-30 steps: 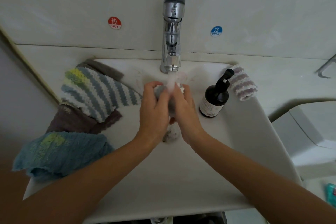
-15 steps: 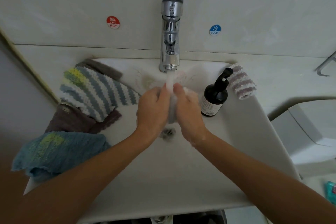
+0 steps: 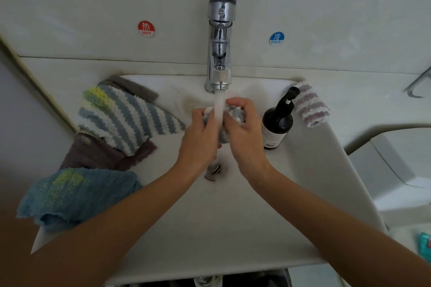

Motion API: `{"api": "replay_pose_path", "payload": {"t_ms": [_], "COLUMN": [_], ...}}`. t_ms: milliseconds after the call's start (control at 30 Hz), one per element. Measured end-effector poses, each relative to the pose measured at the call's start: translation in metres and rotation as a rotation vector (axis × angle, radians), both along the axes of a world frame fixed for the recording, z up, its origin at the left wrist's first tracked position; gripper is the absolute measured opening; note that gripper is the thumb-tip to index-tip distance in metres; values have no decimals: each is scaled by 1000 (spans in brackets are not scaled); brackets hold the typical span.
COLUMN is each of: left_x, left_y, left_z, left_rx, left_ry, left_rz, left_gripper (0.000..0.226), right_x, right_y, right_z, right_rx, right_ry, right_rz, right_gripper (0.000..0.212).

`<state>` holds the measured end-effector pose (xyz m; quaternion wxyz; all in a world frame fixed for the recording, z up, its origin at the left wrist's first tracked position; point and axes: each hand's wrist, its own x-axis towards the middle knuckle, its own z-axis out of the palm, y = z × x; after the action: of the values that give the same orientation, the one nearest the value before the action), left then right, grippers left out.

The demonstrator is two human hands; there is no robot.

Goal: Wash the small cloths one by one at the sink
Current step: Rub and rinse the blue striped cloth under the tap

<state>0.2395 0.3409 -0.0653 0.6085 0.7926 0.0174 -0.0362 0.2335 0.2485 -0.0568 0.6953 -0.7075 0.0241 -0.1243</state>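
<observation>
Small grey-and-white cloth (image 3: 235, 114), wet, bunched up under running water over the sink (image 3: 303, 193). On the left rim: striped blue-and-white cloth (image 3: 126, 121) on top of a brown cloth (image 3: 93, 156), blue cloth (image 3: 77, 196) hanging over the edge. On the right rim: purple-striped cloth (image 3: 311, 105), rolled up.

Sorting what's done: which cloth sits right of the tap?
The purple-and-white striped cloth, rolled on the sink rim behind the dark pump bottle. The other idle cloths all lie on the left rim.

Five cloths (image 3: 130, 119) (one held), one bottle (image 3: 277, 121), one tap (image 3: 220, 39)
</observation>
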Motion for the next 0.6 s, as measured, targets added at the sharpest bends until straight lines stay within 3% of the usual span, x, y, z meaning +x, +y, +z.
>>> {"api": "replay_pose_path", "payload": {"t_ms": [100,233,367,433,600], "left_x": [-3,-6,-12,-12,-15], "left_y": [0,-2,-5,-4,-8], "left_z": [-1,-1,2,1,0], "left_rx": [-34,-103,-107,-129,-140], "left_ry": [-21,-93,-163,-179,-241], "left_rz": [39,113,155,169,155], "left_gripper": [47,32,23,28,41], "right_x": [-3,-6,-7,-4,3], "right_y": [3,6,7,6,1], "right_z": [3,-1,-3,-3,-3], "right_rx": [34,-53,-166,-168,-206], "right_ry": [13,67,2,16,80], "right_rz": [47,14,3,-8,-18], "right_gripper": [39,30,19,15,32]}}
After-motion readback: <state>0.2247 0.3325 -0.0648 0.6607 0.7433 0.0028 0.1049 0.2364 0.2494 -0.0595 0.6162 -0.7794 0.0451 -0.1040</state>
